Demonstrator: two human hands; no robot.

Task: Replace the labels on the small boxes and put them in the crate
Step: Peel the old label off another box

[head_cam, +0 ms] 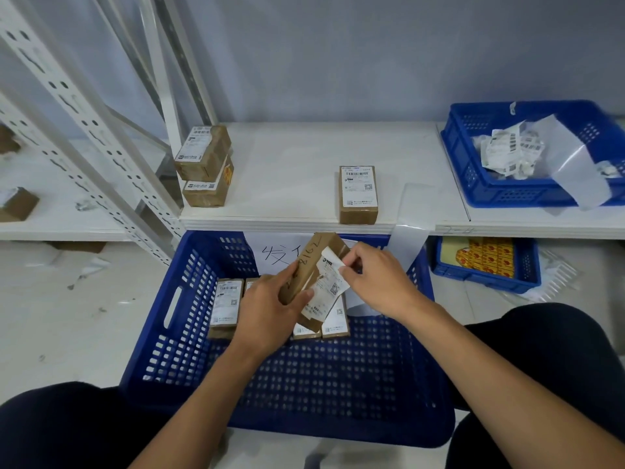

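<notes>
Over the big blue crate [189, 333], my left hand [267, 309] grips a small brown cardboard box [316, 262], tilted with its far end raised. My right hand [378, 282] pinches the upper edge of a white label [326, 286], which is partly lifted off the box. Several labelled small boxes [226, 304] lie flat in the far part of the crate, partly hidden by my hands. One labelled box [357, 194] lies on the white shelf [287, 170]; two stacked boxes [203, 164] sit at its left end.
A blue bin [473, 170] on the shelf's right holds crumpled labels and backing paper. A smaller blue bin [487, 265] with yellow packets sits on the floor under it. White shelf uprights [84, 130] stand at the left. A paper with handwriting [270, 255] hangs on the crate's far wall.
</notes>
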